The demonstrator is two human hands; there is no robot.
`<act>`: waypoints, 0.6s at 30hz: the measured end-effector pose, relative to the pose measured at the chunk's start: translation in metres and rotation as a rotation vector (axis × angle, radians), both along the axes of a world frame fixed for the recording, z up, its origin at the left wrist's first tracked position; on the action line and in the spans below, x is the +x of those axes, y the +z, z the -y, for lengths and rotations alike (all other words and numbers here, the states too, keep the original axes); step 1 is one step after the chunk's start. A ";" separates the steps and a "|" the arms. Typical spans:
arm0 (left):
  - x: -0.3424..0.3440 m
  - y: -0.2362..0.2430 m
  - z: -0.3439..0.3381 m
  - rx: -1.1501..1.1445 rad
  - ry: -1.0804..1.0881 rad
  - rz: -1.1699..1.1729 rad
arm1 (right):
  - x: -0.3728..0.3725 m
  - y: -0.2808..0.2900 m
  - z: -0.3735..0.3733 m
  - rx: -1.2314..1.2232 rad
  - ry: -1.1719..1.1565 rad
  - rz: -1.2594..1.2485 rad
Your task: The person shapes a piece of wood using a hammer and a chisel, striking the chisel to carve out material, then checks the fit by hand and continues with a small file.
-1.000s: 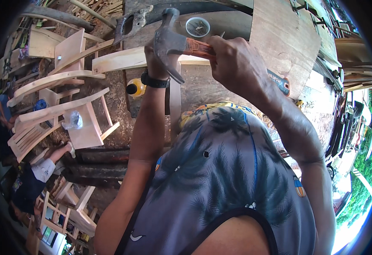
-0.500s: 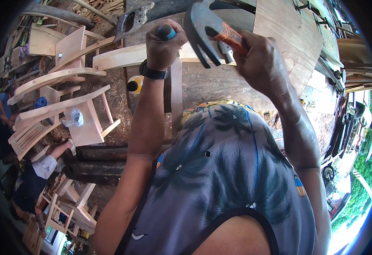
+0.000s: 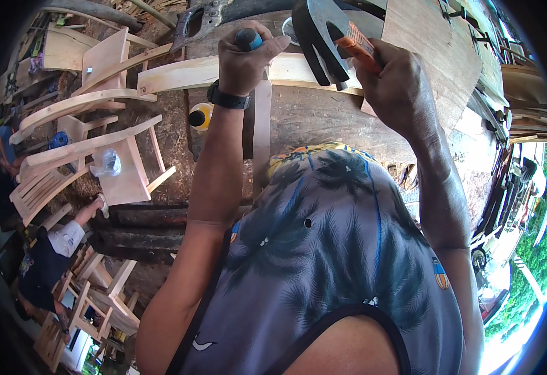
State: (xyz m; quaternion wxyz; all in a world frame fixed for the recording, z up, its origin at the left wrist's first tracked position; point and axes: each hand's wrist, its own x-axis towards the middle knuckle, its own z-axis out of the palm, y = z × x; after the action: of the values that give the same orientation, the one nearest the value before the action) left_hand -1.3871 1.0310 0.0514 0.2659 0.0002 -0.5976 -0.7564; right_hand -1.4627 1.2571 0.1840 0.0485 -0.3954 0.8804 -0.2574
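Note:
My left hand (image 3: 239, 69), with a dark watch on its wrist, is wrapped round a chisel (image 3: 248, 39). The blue handle with its dark cap points up at me; the blade is hidden below the fist. Beneath that hand lies a pale, slightly curved wooden board (image 3: 179, 74). My right hand (image 3: 398, 84) grips the orange handle of a claw hammer (image 3: 316, 47). The dark hammer head hangs above the board, to the right of the chisel and apart from it. A pale wooden strip (image 3: 262, 119) runs from the board toward me.
A yellow bottle with a black cap (image 3: 201, 117) stands left of my forearm. A handsaw (image 3: 193, 24) lies beyond the board. Thin plywood (image 3: 433, 47) covers the far right. Unfinished wooden chairs (image 3: 123, 178) fill the left, where a person (image 3: 48, 256) works.
The hammer has moved to the right and looks larger, so nearer to me. My left hand stays closed on the chisel, its thumb now sticking out more to the right.

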 end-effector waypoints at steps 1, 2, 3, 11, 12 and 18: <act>0.001 0.000 0.000 -0.007 0.006 0.000 | 0.000 0.000 0.000 -0.006 -0.001 0.017; 0.001 0.000 0.000 -0.007 0.006 0.001 | 0.000 -0.001 0.000 -0.006 0.000 0.018; 0.001 0.000 0.000 0.002 0.009 0.002 | 0.000 -0.001 0.000 0.007 -0.015 0.033; -0.001 0.005 -0.002 -0.037 -0.002 -0.002 | -0.001 -0.001 0.000 0.015 -0.011 0.023; 0.000 0.007 -0.004 -0.074 0.014 0.015 | -0.002 0.000 0.000 -0.007 -0.003 0.000; 0.001 -0.004 -0.011 -0.258 0.087 0.045 | 0.002 0.010 0.014 -0.006 -0.012 0.005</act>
State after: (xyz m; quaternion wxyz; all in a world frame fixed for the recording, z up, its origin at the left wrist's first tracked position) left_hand -1.3860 1.0416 0.0471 0.2827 0.0091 -0.6952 -0.6609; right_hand -1.4603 1.2430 0.1941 0.0479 -0.3895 0.8818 -0.2615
